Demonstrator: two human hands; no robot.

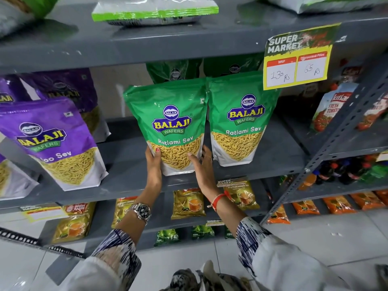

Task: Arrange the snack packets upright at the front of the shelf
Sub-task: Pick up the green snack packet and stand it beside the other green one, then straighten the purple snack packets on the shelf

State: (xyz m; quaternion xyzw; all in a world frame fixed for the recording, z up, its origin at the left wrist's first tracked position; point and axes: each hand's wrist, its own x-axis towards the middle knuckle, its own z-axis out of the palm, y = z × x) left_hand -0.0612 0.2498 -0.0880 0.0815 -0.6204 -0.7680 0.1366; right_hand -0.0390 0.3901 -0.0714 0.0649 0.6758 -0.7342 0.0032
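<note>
A green Ratlami Sev packet (pixel 168 122) stands upright near the front edge of the grey middle shelf (pixel 130 175). My left hand (pixel 153 162) grips its lower left corner. My right hand (pixel 201 162) presses against its lower right side. A second green Ratlami Sev packet (pixel 241 118) stands upright right beside it, touching. Two more green packets (pixel 174 71) sit behind them, mostly hidden. A purple Aloo Sev packet (pixel 56 139) leans at the left front, with other purple packets (pixel 65 89) behind it.
A yellow price tag (pixel 298 61) hangs from the upper shelf edge at right. Tomato ketchup pouches (pixel 331 110) fill the neighbouring rack. Tea packets (pixel 188 203) lie on the shelf below. A slotted upright post (pixel 336 139) divides the racks.
</note>
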